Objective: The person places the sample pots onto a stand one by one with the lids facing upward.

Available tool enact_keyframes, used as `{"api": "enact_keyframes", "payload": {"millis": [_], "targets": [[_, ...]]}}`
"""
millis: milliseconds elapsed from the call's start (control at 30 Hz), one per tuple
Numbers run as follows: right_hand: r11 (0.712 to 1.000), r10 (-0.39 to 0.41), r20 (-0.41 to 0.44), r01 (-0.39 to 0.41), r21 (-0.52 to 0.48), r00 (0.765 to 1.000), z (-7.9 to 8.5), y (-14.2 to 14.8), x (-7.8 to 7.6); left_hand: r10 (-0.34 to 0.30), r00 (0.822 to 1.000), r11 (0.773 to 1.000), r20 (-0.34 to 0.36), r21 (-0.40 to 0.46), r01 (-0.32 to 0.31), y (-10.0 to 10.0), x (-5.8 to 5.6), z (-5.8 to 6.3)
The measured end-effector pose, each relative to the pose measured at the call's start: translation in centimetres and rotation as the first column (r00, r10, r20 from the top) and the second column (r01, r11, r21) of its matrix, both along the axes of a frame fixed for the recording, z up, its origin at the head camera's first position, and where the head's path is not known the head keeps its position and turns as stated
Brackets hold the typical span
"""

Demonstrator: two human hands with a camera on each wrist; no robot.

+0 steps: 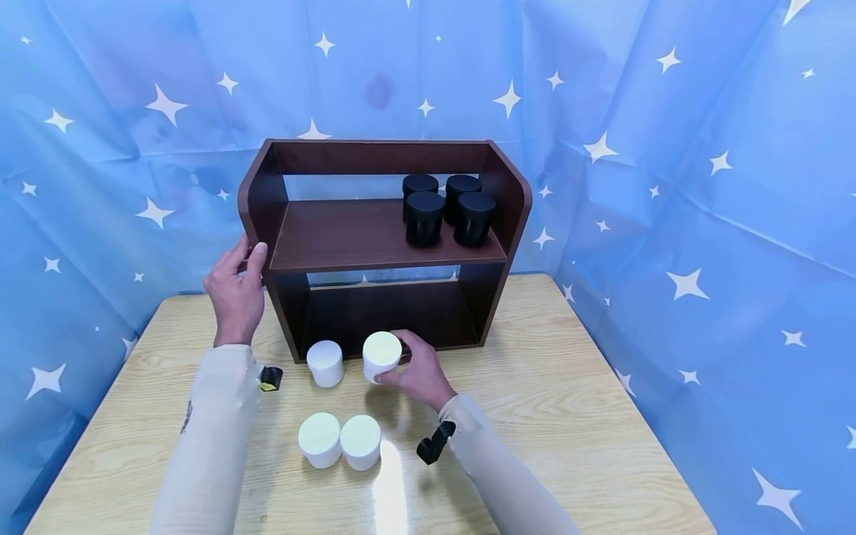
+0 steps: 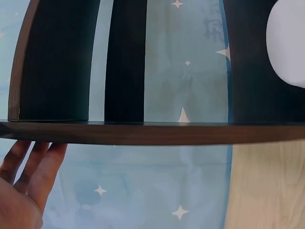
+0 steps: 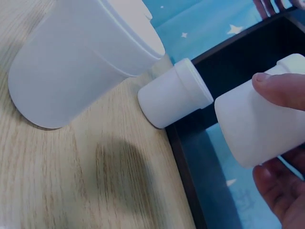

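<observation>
A person in pale sleeves works at a wooden desk [image 1: 548, 416], the right hand [image 1: 423, 373] raising a white jar [image 1: 381, 358] clear of the surface, just before the lower compartment of a dark brown shelf unit [image 1: 334, 234]. The right fingers are clamped on the jar, thumb on one side and fingers on the other. The left hand [image 1: 238, 291] rests against the unit's left side panel, its fingers extended, slightly apart and touching the wood. A second white jar [image 1: 325, 365] stands near the unit's front edge; two more white jars [image 1: 319, 441] stand side by side, nearer the person. Four black jars [image 1: 425, 220] occupy the right end of the upper shelf.
</observation>
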State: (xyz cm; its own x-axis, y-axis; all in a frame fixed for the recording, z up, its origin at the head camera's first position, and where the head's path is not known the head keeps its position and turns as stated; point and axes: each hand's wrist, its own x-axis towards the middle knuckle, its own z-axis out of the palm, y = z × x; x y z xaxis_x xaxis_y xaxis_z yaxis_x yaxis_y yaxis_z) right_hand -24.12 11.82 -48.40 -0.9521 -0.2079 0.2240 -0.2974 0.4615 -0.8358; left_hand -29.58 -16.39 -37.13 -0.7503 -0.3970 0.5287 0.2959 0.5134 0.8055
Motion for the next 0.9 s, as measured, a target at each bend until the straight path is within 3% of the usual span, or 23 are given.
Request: {"api": "enact_keyframes", "payload": {"millis": [167, 267, 900], "targets": [[1.000, -0.001, 0.001, 0.001, -0.018, 1.000, 0.17, -0.01, 0.07, -0.007, 0.999, 0.990, -0.054, -0.139, 0.000, -0.18, -0.06, 0.44], [1.000, 0.001, 0.009, -0.001, -0.030, 1.000, 0.07, -0.05, 0.14, -0.022, 0.997, 0.984, -0.079, -0.178, 0.008, -0.22, -0.05, 0.55], [0.999, -0.001, 0.022, 0.002, -0.049, 1.000, 0.39, 0.24, 0.56, -0.021, 1.000, 0.991, 0.000, -0.135, 0.021, -0.24, 0.48, 0.58]]}}
